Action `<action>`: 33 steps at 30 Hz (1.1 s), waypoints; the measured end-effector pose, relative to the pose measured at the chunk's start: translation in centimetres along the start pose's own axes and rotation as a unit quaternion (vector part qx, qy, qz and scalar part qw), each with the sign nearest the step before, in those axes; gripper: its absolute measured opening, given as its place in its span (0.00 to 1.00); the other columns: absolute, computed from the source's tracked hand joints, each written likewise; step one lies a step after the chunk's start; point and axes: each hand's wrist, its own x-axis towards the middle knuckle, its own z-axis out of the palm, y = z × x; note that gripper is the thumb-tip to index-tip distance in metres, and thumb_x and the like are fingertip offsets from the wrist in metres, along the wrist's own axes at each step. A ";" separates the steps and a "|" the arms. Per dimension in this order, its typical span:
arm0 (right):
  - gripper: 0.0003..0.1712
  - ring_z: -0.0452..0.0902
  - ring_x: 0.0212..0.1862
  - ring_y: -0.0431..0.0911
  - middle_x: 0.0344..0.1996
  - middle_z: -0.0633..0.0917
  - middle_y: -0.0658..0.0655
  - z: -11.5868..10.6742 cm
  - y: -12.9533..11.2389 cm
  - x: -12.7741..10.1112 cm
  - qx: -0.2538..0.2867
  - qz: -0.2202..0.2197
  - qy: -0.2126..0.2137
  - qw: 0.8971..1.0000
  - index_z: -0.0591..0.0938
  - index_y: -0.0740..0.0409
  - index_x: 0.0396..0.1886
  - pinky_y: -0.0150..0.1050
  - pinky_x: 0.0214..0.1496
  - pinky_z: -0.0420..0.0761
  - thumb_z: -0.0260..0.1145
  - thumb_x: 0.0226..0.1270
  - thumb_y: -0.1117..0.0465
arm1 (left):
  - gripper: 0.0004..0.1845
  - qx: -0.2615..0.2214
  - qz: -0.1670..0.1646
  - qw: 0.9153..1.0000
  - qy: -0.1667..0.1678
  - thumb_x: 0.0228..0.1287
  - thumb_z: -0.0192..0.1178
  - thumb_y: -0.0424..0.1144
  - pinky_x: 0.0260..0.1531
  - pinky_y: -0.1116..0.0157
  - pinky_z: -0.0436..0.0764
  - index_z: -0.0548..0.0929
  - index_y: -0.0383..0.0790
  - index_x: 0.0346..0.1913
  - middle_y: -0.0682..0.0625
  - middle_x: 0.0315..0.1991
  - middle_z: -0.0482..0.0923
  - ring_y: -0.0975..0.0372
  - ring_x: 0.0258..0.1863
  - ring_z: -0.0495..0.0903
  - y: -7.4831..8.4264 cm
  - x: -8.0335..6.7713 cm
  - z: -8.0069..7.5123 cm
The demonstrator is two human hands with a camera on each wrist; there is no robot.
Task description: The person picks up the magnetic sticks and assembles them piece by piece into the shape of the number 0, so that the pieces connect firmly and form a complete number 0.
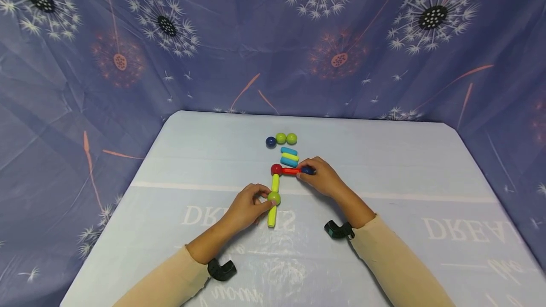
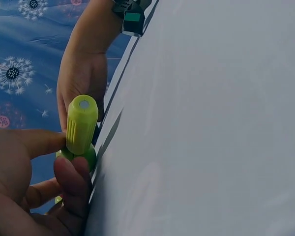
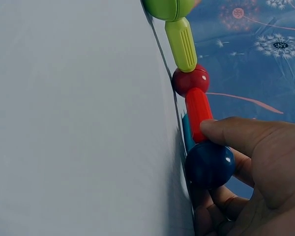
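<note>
My right wrist view is showing my right grip pinching the navy ball — my left grip is pinching the green ball; spare rods are lying beyond on the table.

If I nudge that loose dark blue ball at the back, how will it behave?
The dark blue ball is round and glossy, so it would probably roll freely. It looks like light plastic. It touches a green ball, so it may drag or bump that along.

A pale blue counter carries an L-shaped chain of balls and rods, two blue rods and a yellow one just beyond it, then a row of three balls, one dark blue, two green.
</note>
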 end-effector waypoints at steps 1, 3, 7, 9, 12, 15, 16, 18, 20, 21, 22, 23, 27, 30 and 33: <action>0.14 0.75 0.58 0.55 0.54 0.80 0.58 0.0 -0.1 0.0 0.002 0.001 0.000 1.000 0.85 0.46 0.53 0.56 0.68 0.74 0.70 0.69 0.52 | 0.16 -0.001 0.002 1.000 0.002 0.64 0.69 0.41 0.17 0.67 0.76 0.81 0.41 0.52 0.47 0.46 0.77 0.63 0.18 0.73 0.0 0.0 0.0; 0.15 0.75 0.59 0.55 0.54 0.80 0.58 0.0 -0.1 0.0 0.005 0.003 0.001 1.000 0.85 0.47 0.52 0.56 0.68 0.74 0.70 0.68 0.52 | 0.16 -0.011 0.004 1.000 0.001 0.64 0.70 0.41 0.18 0.69 0.75 0.80 0.44 0.52 0.47 0.48 0.78 0.62 0.20 0.75 -0.1 0.1 0.0; 0.16 0.75 0.59 0.55 0.54 0.80 0.58 -0.2 -0.2 0.0 0.008 0.008 0.000 1.000 0.85 0.47 0.53 0.56 0.69 0.74 0.70 0.68 0.50 | 0.19 -0.032 0.022 0.999 -0.006 0.64 0.70 0.39 0.19 0.72 0.72 0.79 0.46 0.56 0.47 0.50 0.79 0.63 0.22 0.76 -0.4 0.3 -0.1; 0.16 0.75 0.59 0.54 0.54 0.80 0.58 -0.3 -0.2 0.0 0.011 0.010 -0.003 1.000 0.84 0.48 0.53 0.56 0.69 0.74 0.70 0.68 0.50 | 0.19 -0.035 0.032 0.999 -0.012 0.64 0.70 0.39 0.21 0.73 0.72 0.81 0.49 0.57 0.47 0.51 0.79 0.64 0.23 0.76 -0.6 0.3 -0.1; 0.17 0.75 0.59 0.54 0.54 0.80 0.58 -0.5 -0.3 0.1 0.019 0.011 -0.003 1.000 0.84 0.48 0.54 0.56 0.68 0.74 0.68 0.70 0.49 | 0.18 -0.032 0.044 0.998 -0.018 0.65 0.69 0.39 0.24 0.73 0.74 0.84 0.52 0.58 0.48 0.50 0.78 0.65 0.24 0.76 -0.7 0.2 -0.2; 0.17 0.76 0.57 0.52 0.53 0.80 0.57 -0.8 -0.3 0.3 0.031 0.011 0.001 0.999 0.83 0.50 0.55 0.54 0.65 0.74 0.67 0.71 0.49 | 0.17 -0.031 0.046 0.998 -0.024 0.66 0.68 0.40 0.24 0.73 0.74 0.86 0.52 0.57 0.48 0.48 0.78 0.66 0.25 0.75 -0.7 0.2 -0.3; 0.17 0.77 0.57 0.52 0.53 0.80 0.57 -0.9 -0.4 0.3 0.035 0.011 0.001 0.999 0.83 0.50 0.55 0.53 0.64 0.75 0.66 0.72 0.49 | 0.17 -0.034 0.044 0.998 -0.025 0.66 0.68 0.40 0.23 0.73 0.74 0.86 0.52 0.57 0.48 0.47 0.78 0.66 0.25 0.75 -0.8 0.2 -0.3; 0.18 0.77 0.55 0.51 0.51 0.79 0.57 -1.1 -0.5 0.5 0.043 0.012 0.003 0.999 0.82 0.51 0.56 0.51 0.61 0.75 0.66 0.72 0.49 | 0.17 -0.038 0.041 0.998 -0.029 0.66 0.68 0.41 0.19 0.72 0.73 0.86 0.51 0.57 0.47 0.46 0.78 0.66 0.22 0.73 -0.8 0.3 -0.4; 0.19 0.77 0.54 0.51 0.51 0.79 0.57 -1.3 -0.6 0.8 0.049 0.012 0.005 0.999 0.81 0.52 0.58 0.49 0.59 0.76 0.66 0.72 0.50 | 0.17 -0.045 0.037 0.998 -0.032 0.66 0.68 0.41 0.16 0.71 0.73 0.86 0.50 0.57 0.47 0.46 0.77 0.65 0.20 0.72 -0.9 0.3 -0.4; 0.20 0.76 0.54 0.52 0.51 0.79 0.58 -1.4 -0.6 1.0 0.052 0.012 0.006 0.999 0.81 0.52 0.58 0.49 0.59 0.76 0.66 0.72 0.50 | 0.17 -0.048 0.035 0.998 -0.034 0.66 0.68 0.41 0.15 0.70 0.73 0.86 0.50 0.57 0.46 0.46 0.77 0.65 0.19 0.71 -0.9 0.3 -0.4; 0.21 0.76 0.55 0.52 0.52 0.79 0.58 -1.5 -0.6 1.2 0.055 0.012 0.007 0.998 0.80 0.52 0.60 0.49 0.59 0.76 0.66 0.72 0.50 | 0.17 -0.051 0.034 0.998 -0.034 0.66 0.68 0.41 0.15 0.70 0.73 0.86 0.50 0.57 0.46 0.47 0.77 0.65 0.19 0.71 -1.0 0.3 -0.4; 0.22 0.76 0.56 0.52 0.53 0.78 0.58 -1.7 -0.7 1.4 0.057 0.011 0.008 0.998 0.79 0.53 0.61 0.50 0.60 0.76 0.66 0.73 0.51 | 0.17 -0.053 0.033 0.997 -0.035 0.66 0.68 0.41 0.15 0.70 0.74 0.86 0.50 0.57 0.46 0.47 0.77 0.65 0.19 0.71 -1.0 0.3 -0.4; 0.26 0.76 0.61 0.55 0.60 0.77 0.60 -2.2 -0.9 2.5 0.069 0.007 0.014 0.997 0.76 0.53 0.67 0.54 0.64 0.77 0.65 0.73 0.52 | 0.17 -0.066 0.029 0.997 -0.037 0.66 0.68 0.41 0.16 0.71 0.76 0.86 0.50 0.57 0.45 0.48 0.76 0.64 0.20 0.72 -1.1 0.4 -0.3; 0.28 0.75 0.64 0.56 0.63 0.76 0.60 -2.6 -0.9 3.5 0.070 0.004 0.018 0.997 0.73 0.51 0.70 0.55 0.66 0.76 0.66 0.73 0.52 | 0.17 -0.071 0.025 0.996 -0.038 0.67 0.68 0.41 0.16 0.70 0.77 0.85 0.49 0.58 0.45 0.48 0.76 0.63 0.20 0.72 -1.1 0.3 -0.2; 0.29 0.75 0.64 0.57 0.64 0.75 0.61 -2.9 -0.9 4.3 0.066 0.002 0.021 0.998 0.73 0.50 0.71 0.56 0.67 0.76 0.66 0.73 0.52 | 0.18 -0.072 0.024 0.996 -0.039 0.67 0.67 0.40 0.16 0.70 0.77 0.85 0.48 0.59 0.45 0.49 0.76 0.63 0.20 0.72 -1.0 0.3 -0.1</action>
